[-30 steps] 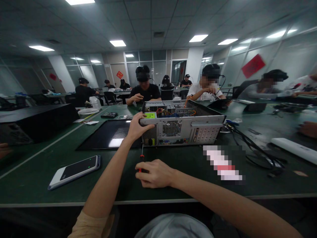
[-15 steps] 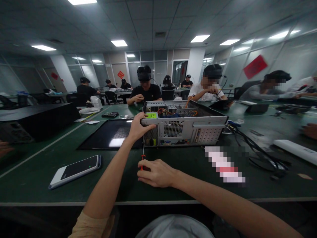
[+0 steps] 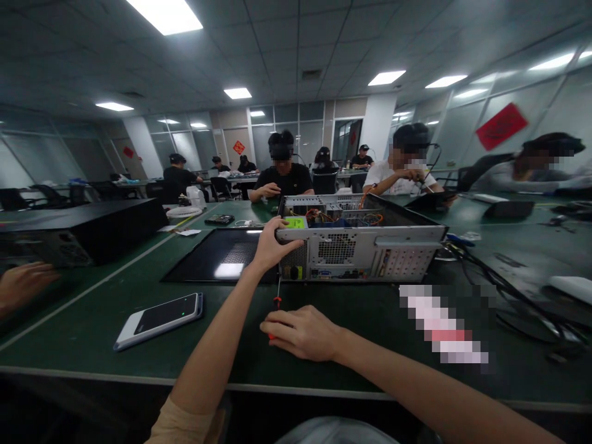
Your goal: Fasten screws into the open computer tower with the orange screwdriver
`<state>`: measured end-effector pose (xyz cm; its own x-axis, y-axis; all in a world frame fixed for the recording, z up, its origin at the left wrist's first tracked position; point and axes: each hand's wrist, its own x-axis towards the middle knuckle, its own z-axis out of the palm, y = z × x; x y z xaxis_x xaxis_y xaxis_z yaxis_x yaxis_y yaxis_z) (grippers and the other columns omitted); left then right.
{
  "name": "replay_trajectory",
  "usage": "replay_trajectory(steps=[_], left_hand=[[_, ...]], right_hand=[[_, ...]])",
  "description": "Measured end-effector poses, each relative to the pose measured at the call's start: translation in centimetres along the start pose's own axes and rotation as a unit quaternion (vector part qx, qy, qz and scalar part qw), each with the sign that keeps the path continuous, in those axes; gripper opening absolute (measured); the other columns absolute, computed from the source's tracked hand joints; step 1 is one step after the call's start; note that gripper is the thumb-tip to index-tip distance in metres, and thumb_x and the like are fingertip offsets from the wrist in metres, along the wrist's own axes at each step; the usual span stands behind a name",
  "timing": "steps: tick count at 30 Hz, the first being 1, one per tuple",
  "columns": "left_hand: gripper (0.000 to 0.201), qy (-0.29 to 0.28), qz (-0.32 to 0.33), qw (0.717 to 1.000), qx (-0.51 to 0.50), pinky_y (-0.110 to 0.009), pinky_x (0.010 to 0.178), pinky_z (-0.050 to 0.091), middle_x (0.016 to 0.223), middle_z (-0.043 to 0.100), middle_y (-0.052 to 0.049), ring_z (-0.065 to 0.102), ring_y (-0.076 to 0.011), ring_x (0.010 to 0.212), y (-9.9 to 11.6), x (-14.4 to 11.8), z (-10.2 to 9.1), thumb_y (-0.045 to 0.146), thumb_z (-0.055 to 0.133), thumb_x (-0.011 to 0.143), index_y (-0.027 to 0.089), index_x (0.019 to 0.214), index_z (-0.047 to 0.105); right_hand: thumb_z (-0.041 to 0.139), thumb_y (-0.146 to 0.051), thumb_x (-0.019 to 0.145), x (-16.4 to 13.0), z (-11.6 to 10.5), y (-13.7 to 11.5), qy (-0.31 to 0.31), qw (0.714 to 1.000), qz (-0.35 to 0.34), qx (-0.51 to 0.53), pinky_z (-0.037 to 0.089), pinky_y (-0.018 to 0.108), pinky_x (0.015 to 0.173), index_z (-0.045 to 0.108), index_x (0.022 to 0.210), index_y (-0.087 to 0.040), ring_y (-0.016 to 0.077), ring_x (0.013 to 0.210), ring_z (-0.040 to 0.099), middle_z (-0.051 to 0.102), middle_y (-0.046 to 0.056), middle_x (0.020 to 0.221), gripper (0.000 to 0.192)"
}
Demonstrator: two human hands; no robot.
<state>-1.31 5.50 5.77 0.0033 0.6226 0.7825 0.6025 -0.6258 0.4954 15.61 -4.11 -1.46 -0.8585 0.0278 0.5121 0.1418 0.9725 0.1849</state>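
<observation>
An open grey computer case lies on its side on the green table, its rear panel facing me, with coloured wires showing inside. My left hand grips the case's top left rear corner. My right hand rests on the table in front of the case, closed around a small screwdriver with a red and black handle. Its thin shaft points up toward the case's lower left corner.
A black side panel lies left of the case. A white phone sits near the front edge. A black computer tower lies at far left beside another person's hand. Cables trail on the right. Several people work across the table.
The view has shifted, so everything sits slightly further right and lower. My right hand with the screwdriver has drawn back a little from the case. My left hand still holds the corner.
</observation>
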Motion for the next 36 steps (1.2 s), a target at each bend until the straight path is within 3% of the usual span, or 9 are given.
replay_trajectory(steps=[6, 12, 18, 21, 23, 28, 36], left_hand=[[0.034, -0.013, 0.004, 1.000, -0.006, -0.046, 0.110, 0.037, 0.112, 0.064, -0.008, 0.052, -0.0287, 0.128, 0.2, 0.0, -0.3, 0.026, 0.077, 0.065, 0.023, 0.086, 0.050], [0.029, -0.018, 0.031, 0.999, -0.019, -0.047, 0.110, 0.038, 0.110, 0.064, -0.009, 0.051, -0.0306, 0.129, -0.2, 0.0, -0.4, 0.022, 0.072, 0.064, 0.022, 0.081, 0.048], [0.030, -0.047, 0.019, 0.999, -0.013, -0.048, 0.112, 0.036, 0.116, 0.063, -0.009, 0.049, -0.0308, 0.131, -0.4, 0.0, -0.8, 0.019, 0.068, 0.063, 0.023, 0.084, 0.047], [0.031, -0.045, 0.021, 0.999, -0.015, -0.049, 0.112, 0.035, 0.115, 0.063, -0.009, 0.049, -0.0315, 0.131, -0.5, 0.0, -0.8, 0.019, 0.068, 0.062, 0.023, 0.085, 0.047], [0.032, -0.042, 0.023, 0.999, -0.021, -0.049, 0.112, 0.034, 0.115, 0.063, -0.009, 0.048, -0.0317, 0.131, -0.5, 0.0, -0.8, 0.018, 0.067, 0.061, 0.023, 0.087, 0.048], [0.029, -0.051, 0.013, 0.998, -0.017, -0.051, 0.113, 0.033, 0.116, 0.064, -0.008, 0.048, -0.0312, 0.132, -0.4, 0.1, -0.9, 0.016, 0.063, 0.060, 0.022, 0.085, 0.049], [0.031, -0.074, 0.016, 0.997, -0.034, -0.050, 0.115, 0.031, 0.120, 0.062, -0.010, 0.046, -0.0312, 0.135, -0.6, 0.2, -1.4, 0.017, 0.063, 0.061, 0.022, 0.087, 0.049]], right_hand=[[0.043, -0.030, 0.101, 0.3, -0.4, -0.2, -0.018, 1.000, 0.017, -0.007, 0.046, 0.022, 0.058, 0.058, 0.116, -0.019, 0.0135, 0.085, 0.066, 0.065, 0.008, 0.119, 0.024], [0.046, -0.030, 0.099, 0.3, -0.1, 0.0, 0.007, 1.000, 0.008, 0.010, 0.050, 0.026, 0.074, 0.061, 0.108, -0.018, 0.0142, 0.084, 0.062, 0.063, 0.009, 0.113, 0.022], [0.043, -0.044, 0.102, 0.0, 0.1, 0.2, 0.024, 0.999, 0.026, -0.011, 0.049, 0.024, 0.066, 0.063, 0.112, -0.023, 0.0138, 0.080, 0.061, 0.059, 0.008, 0.113, 0.030], [0.046, -0.045, 0.101, -0.1, 0.2, 0.2, 0.022, 0.999, 0.030, 0.003, 0.049, 0.023, 0.065, 0.057, 0.120, -0.019, 0.0140, 0.082, 0.063, 0.061, 0.008, 0.111, 0.035], [0.046, -0.046, 0.100, -0.1, 0.3, 0.2, 0.025, 0.999, 0.039, 0.004, 0.048, 0.022, 0.062, 0.058, 0.115, -0.017, 0.0132, 0.082, 0.063, 0.062, 0.008, 0.112, 0.034], [0.049, -0.042, 0.100, 0.0, 0.4, 0.1, 0.043, 0.998, 0.032, -0.018, 0.045, 0.019, 0.060, 0.061, 0.106, -0.021, 0.0125, 0.086, 0.063, 0.060, 0.009, 0.116, 0.025], [0.041, -0.028, 0.103, 0.2, 0.1, -0.2, 0.013, 1.000, 0.017, 0.023, 0.048, 0.020, 0.062, 0.055, 0.119, -0.017, 0.0117, 0.087, 0.067, 0.065, 0.008, 0.120, 0.024]])
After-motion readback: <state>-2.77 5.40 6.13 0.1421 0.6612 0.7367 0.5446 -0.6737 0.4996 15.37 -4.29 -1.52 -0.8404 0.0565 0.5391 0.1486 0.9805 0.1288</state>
